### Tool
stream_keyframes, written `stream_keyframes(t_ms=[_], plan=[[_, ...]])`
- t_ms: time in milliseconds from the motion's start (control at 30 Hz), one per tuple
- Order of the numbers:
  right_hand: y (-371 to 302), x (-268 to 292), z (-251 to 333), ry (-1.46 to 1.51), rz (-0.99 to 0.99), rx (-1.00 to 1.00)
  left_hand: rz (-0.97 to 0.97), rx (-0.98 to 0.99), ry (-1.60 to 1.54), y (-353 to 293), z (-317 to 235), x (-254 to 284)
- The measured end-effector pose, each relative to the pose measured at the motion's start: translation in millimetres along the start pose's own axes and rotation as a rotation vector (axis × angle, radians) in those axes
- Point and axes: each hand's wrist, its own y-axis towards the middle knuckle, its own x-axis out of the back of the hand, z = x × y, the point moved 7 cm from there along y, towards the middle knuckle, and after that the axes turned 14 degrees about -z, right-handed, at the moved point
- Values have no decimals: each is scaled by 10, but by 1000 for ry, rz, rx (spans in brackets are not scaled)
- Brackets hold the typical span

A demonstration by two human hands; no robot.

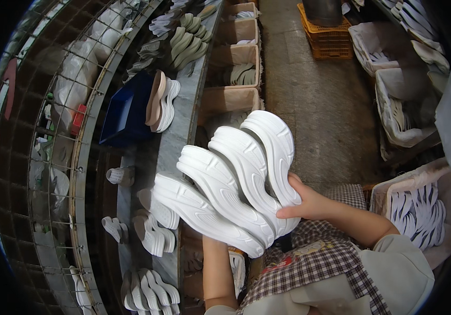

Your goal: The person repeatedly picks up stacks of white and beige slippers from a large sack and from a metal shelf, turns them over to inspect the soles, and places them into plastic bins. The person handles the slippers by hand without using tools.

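Several thick white shoe soles (220, 184) are fanned side by side in front of me, their sidewalls turned up and showing wavy grooves. My right hand (298, 202) is closed round their lower right ends, with the thumb lying across the near side. From below, my left forearm (217, 273) reaches up behind the fan. The soles hide the left hand and its fingers, so its grip does not show.
Along the left runs a grey shelf (183, 100) bearing white soles (154, 233), green-grey soles (188, 44) and a blue bin (128, 113). Cloth-lined baskets (230, 97) line the aisle. At right stands a basket of white soles (419, 215); yellow crates (330, 44) sit farther off.
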Motion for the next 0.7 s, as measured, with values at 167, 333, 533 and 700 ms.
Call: stream_keyframes(t_ms=[167,333,533,700], plan=[[13,18,-41,16,5,-12,-6,-12,-5,6,-26,7],[76,28,-20,51,19,70,-4,-18,-10,41,-38,-13],[94,12,-59,163,77,44,-4,-23,-20,-2,-32,28],[114,33,-113,110,75,74,-23,-45,-19,-64,-61,114]])
